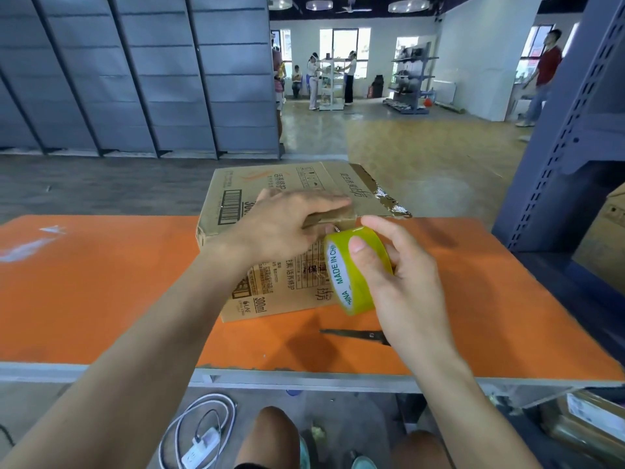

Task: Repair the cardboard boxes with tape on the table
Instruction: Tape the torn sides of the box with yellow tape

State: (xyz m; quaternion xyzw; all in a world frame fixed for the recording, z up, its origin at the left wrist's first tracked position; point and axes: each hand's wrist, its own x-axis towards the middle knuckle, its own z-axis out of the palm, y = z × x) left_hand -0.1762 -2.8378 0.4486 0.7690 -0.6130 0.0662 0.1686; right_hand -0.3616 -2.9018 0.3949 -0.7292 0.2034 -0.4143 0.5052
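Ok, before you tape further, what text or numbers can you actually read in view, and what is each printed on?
"MADE IN CHINA", green letters partly hidden by the thumb, on the inner ring of the tape roll in the right hand.
"300ml" on the near side of the cardboard box.
Barcode on the box top by the left hand: digits too small to read.
Chinese print and table on the box: too blurred to read.
Scissors: no text.

We see a bright orange table under a tan cardboard box printed with a black barcode and dark lettering. The tape roll is translucent yellow-green, its white core lettered in green, and the scissors are black.
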